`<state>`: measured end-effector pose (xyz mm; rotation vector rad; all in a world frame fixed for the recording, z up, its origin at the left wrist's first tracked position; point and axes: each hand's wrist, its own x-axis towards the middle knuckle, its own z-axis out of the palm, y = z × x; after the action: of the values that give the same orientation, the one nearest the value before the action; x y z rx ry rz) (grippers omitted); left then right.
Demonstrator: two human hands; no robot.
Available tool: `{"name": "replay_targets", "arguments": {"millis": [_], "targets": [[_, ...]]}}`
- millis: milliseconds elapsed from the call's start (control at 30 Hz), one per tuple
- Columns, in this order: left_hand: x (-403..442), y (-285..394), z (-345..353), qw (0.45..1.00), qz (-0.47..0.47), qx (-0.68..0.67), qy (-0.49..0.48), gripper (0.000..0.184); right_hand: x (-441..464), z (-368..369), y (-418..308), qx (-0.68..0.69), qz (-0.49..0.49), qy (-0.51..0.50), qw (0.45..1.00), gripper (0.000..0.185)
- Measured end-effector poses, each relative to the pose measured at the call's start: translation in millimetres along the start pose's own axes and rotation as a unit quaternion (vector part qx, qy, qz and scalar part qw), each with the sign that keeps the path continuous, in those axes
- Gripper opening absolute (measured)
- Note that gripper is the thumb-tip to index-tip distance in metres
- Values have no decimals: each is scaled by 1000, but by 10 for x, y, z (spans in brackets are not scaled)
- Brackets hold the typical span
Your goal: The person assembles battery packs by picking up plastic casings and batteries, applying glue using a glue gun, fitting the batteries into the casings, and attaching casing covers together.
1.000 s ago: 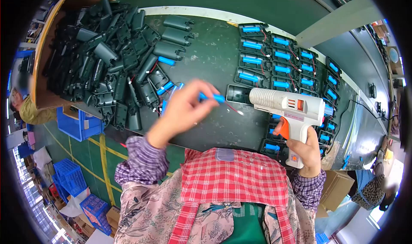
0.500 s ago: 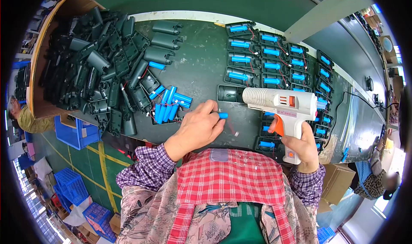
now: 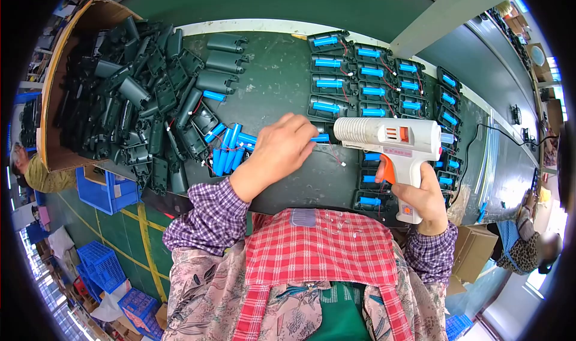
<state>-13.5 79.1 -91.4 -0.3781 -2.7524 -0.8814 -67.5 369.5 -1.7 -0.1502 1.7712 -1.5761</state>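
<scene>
Dark green table (image 3: pixel 273 65) spreads beyond my left fingers (image 3: pixel 305 131), which pinch a blue battery cell (image 3: pixel 322 138), half hidden by them. It lies crosswise, its free end rightward, at a black housing (image 3: pixel 326 127) mostly covered from view. My right fingers (image 3: pixel 414 195) wrap the handle of a white glue gun (image 3: pixel 390 134), one at its orange trigger (image 3: pixel 390 168); the ribbed barrel points left, and its small print is too tiny to read.
</scene>
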Motion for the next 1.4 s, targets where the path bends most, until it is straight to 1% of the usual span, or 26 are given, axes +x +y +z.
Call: {"name": "replay_targets", "arguments": {"millis": [67, 167, 300, 400, 633, 667, 700, 733, 767, 800, 833, 867, 967, 1000, 1067, 1100, 1133, 1233, 1267, 1333, 1367, 1400], "targets": [[46, -65, 67, 1000, -3, 3, 0, 18, 28, -2, 1, -12, 17, -9, 1000, 61], [73, -101, 141, 1000, -15, 3, 6, 16, 92, -13, 40, -14, 2, -11, 1000, 59], [72, -104, 162, 999, -39, -20, 16, 16, 89, -31, 22, -9, 21, 0, 1000, 57], [70, -103, 170, 998, -54, -27, 6, 15, 37, -40, -14, -12, 26, -25, 999, 56], [86, -110, 200, 998, -52, -25, 9, 15, -36, -50, 35, -13, 39, -25, 999, 54], [104, -121, 240, 999, -33, -23, 27, 16, -22, -45, 59, -2, 41, -21, 999, 54], [103, -147, 257, 999, -19, -15, 46, 17, -3, -78, 100, -18, 21, -31, 999, 56], [111, -160, 283, 999, -29, -18, 42, 18, 9, -95, 108, 2, 2, -31, 1000, 53], [121, -160, 285, 998, -18, -14, 57, 19, 13, -75, 97, 23, -15, -32, 999, 51], [133, -145, 280, 998, -18, -19, 62, 18, 18, -4, 84, 34, -23, -3, 999, 58], [136, -140, 240, 997, -15, -28, 68, 17, 15, 52, 67, 44, -31, 30, 998, 66], [101, -161, 154, 997, -23, -20, 72, 17, 17, 91, 57, 72, -45, 43, 995, 68], [-26, -230, -259, 994, -36, -25, 104, 13, 13, 60, 71, 79, -62, 35, 994, 69], [-116, -333, -432, 993, -72, -12, 96, 11, 2, 45, 83, 85, -66, 36, 994, 69], [-268, -616, -736, 981, -126, 66, 135, 10, -18, 2, 100, 89, -67, 25, 994, 67], [-307, -777, -859, 968, -132, 140, 160, 11, -20, 12, 89, 86, -64, 21, 994, 67], [-284, -876, -1001, 961, -162, 187, 125, 15, -21, 23, 80, 83, -62, 17, 995, 66], [-125, -1250, -1137, 971, -94, 216, 49, 25, -6, 76, 42, 70, -66, 24, 995, 68], [-53, -1347, -1143, 971, -93, 214, 52, 25, -2, 90, 30, 66, -70, 28, 995, 69], [101, -1454, -1159, 947, -181, 243, -103, 36, -6, 103, 35, 74, -79, 30, 994, 70], [169, -1465, -1184, 948, -179, 241, -102, 36, -12, 109, 31, 76, -82, 31, 993, 70], [244, -1475, -1220, 935, -200, 247, -159, 43, -24, 116, 24, 76, -79, 35, 993, 70]]}}
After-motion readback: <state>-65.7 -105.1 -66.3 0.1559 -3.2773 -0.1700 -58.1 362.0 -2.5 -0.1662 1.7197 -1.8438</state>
